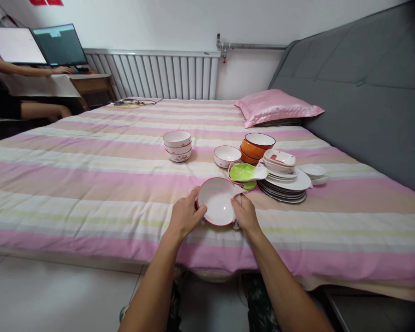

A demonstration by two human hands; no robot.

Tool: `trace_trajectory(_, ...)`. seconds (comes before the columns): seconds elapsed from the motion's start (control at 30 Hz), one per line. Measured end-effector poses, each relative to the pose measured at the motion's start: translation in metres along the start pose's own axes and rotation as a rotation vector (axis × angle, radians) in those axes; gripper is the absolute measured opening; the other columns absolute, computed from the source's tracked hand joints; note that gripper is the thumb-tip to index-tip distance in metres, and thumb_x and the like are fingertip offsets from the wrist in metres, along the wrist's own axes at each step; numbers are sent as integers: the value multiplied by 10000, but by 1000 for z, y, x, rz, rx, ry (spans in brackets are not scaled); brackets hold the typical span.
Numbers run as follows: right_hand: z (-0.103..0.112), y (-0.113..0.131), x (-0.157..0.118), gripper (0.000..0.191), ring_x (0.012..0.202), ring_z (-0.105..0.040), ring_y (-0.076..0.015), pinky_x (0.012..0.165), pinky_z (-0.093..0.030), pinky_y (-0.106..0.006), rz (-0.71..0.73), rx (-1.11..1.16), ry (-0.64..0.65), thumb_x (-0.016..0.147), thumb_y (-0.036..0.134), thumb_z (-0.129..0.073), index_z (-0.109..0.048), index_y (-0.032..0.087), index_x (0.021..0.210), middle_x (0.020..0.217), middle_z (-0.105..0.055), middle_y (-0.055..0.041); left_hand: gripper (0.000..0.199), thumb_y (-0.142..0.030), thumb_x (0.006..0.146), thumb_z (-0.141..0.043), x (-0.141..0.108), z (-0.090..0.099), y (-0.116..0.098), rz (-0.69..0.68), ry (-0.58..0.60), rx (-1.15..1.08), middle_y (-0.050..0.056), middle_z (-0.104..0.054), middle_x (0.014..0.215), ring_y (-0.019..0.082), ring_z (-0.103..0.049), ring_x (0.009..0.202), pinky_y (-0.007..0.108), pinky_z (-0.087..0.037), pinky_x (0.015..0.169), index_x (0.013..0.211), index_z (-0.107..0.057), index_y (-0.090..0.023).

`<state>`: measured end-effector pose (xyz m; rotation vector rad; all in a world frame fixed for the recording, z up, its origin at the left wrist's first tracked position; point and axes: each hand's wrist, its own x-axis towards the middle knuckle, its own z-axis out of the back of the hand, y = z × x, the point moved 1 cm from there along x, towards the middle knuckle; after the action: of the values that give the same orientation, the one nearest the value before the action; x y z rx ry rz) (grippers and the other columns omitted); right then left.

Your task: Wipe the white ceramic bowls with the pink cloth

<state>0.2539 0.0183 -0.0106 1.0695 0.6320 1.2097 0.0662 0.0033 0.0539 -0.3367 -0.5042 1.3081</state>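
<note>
A white bowl with a red rim [217, 203] is held between my two hands over the near part of the bed, its inside tilted toward me. My left hand [186, 211] is closed on its left edge, thumb over the rim. On the opposite edge, my right hand [245, 213] pinches the bowl through a pale pink cloth [240, 198]. Just beyond are a single white bowl [227, 157] and a green leaf-shaped dish [242, 172]. A stack of similar white bowls [178, 146] stands farther left.
Orange bowls [254, 148], a stack of plates [285, 189] and small white dishes [313, 173] sit to the right on the striped bed [90, 184]. Behind them lies a pink pillow [278, 106]. Cables [133, 102] rest at the far edge. A person [24, 78] sits at a desk, far left.
</note>
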Motion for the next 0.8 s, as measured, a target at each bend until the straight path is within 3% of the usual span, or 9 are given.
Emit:
trace_trajectory(0.23, -5, -5, 1, 277, 902, -604, -238, 843, -446, -369, 99, 186, 86, 813, 391, -455, -590, 186, 940, 977, -673, -83, 590, -242, 783, -411, -1, 5, 1, -40, -14, 242, 36, -690, 755, 249, -655, 750, 296, -403, 650, 1371, -406, -203)
trace_trajectory(0.4, -9, -8, 4, 250, 939, -608, -240, 873, -450, -372, 139, 279, 115, 813, 371, -494, -596, 191, 953, 1014, -675, -82, 606, -237, 798, -421, 0, 5, 1, -41, -56, 309, 26, -698, 762, 237, -665, 757, 296, -416, 671, 1402, -378, -250)
trace_trajectory(0.5, -11, -10, 5, 279, 946, -605, -237, 880, -447, -373, 118, 245, 90, 816, 375, -485, -596, 192, 995, 1015, -673, -80, 590, -236, 802, -432, 1, 3, 1, 27, -85, 207, 24, -698, 787, 231, -662, 771, 303, -431, 694, 1390, -393, -251)
trace_trajectory(0.63, -14, -10, 7, 342, 951, -601, -233, 881, -443, -386, 45, 166, 84, 823, 393, -447, -587, 195, 1064, 1024, -669, -73, 441, -370, 836, -465, 3, -1, 3, 152, -76, -72, 57, -697, 798, 214, -661, 748, 290, -458, 677, 1223, -551, -178)
trace_trajectory(0.7, -15, -9, 8, 355, 949, -604, -235, 879, -442, -392, 24, 150, 93, 820, 399, -444, -586, 195, 1074, 1018, -669, -73, 421, -456, 848, -456, 3, -4, 5, 226, -28, -195, 61, -686, 720, 198, -657, 655, 282, -469, 633, 1097, -608, -153)
trace_trajectory(0.8, -15, -6, 8, 354, 945, -610, -239, 869, -443, -393, 4, 135, 90, 819, 401, -438, -584, 192, 1064, 1016, -670, -82, 450, -506, 831, -477, 0, -9, 7, 341, 142, -336, 34, -639, 584, 174, -603, 473, 269, -455, 501, 1051, -583, -128)
